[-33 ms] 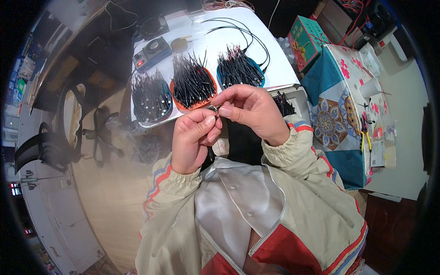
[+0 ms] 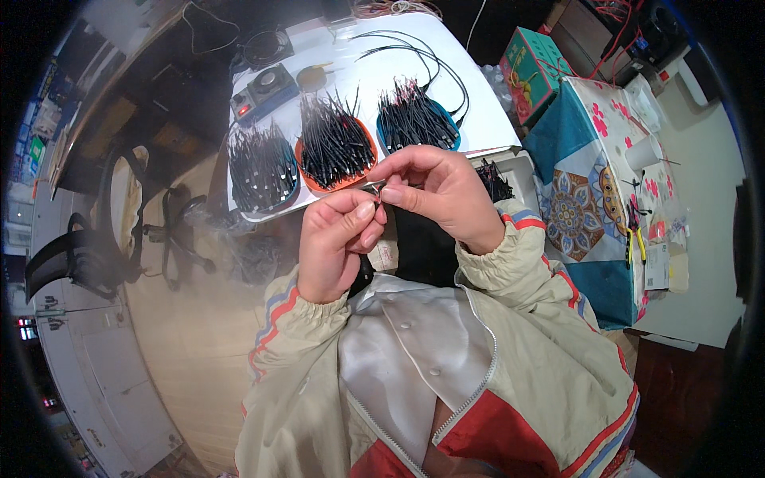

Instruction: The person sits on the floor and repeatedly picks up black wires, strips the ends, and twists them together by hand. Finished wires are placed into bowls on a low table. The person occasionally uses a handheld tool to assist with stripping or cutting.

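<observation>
My left hand [image 2: 339, 239] pinches a thin black cable [image 2: 364, 269] between thumb and fingers, and part of it hangs below the hand. My right hand [image 2: 438, 195] meets it from the right, thumb and forefinger closed on the fine wire end [image 2: 375, 190] of the same cable. The wire tip is too small to make out fully. Just beyond the hands stand an orange tray [image 2: 372, 137] and a blue tray [image 2: 456, 145], both heaped with short black cables. At the left another heap of black cables [image 2: 263, 167] has pale metal ends showing.
A white table [image 2: 478, 95] carries the trays, a small device with a round top [image 2: 271, 82] and looped black cables [image 2: 446, 72]. To the right, a patterned cloth [image 2: 574, 207] holds yellow-handled pliers [image 2: 635, 243] and a white cup [image 2: 644, 151]. An office chair [image 2: 88, 239] stands left.
Almost nothing differs; both hands keep the same pinch on the cable, and the part hanging below my left hand has shifted slightly.
</observation>
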The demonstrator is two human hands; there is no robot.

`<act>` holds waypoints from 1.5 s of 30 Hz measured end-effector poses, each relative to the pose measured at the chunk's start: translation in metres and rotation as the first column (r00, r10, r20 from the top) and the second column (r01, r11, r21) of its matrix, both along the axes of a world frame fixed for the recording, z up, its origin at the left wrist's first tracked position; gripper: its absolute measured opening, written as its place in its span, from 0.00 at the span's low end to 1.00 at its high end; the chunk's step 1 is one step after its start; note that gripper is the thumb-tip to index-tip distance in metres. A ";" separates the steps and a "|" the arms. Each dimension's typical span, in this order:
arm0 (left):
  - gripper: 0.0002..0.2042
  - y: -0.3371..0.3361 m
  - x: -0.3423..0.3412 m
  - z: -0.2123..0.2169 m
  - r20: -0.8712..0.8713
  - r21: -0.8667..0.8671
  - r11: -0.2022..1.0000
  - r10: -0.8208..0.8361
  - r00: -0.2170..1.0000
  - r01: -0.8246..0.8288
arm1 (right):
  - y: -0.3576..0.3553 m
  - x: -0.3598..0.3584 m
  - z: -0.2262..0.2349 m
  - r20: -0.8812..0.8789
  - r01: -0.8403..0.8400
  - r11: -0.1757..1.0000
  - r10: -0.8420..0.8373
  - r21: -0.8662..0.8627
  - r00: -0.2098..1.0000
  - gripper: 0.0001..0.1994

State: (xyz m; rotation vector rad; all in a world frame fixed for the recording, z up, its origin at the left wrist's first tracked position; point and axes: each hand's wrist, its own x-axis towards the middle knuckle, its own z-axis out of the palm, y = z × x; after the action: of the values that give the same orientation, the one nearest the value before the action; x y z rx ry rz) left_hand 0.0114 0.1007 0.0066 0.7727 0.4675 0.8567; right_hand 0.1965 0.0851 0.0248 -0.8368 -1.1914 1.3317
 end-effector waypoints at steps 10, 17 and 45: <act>0.08 -0.001 0.001 0.001 -0.042 -0.024 1.000 -0.021 0.999 0.020 | -0.005 0.015 0.000 0.307 0.073 0.953 -0.166 0.294 0.937 0.08; 0.08 0.002 0.007 -0.010 0.111 -0.073 0.994 -0.072 0.991 0.081 | -0.004 0.004 -0.012 0.219 0.261 0.870 -0.375 0.418 0.901 0.06; 0.10 0.034 0.025 -0.038 -0.156 0.158 0.969 0.214 0.964 -0.190 | 0.110 0.081 -0.118 0.835 0.573 0.781 -0.472 0.247 0.283 0.10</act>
State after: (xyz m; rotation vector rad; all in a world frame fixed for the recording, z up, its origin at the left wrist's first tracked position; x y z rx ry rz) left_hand 0.0363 0.1346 -0.0313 0.9464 0.6531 1.0263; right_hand 0.2770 0.1953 -0.0933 -1.9589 -1.3832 0.3047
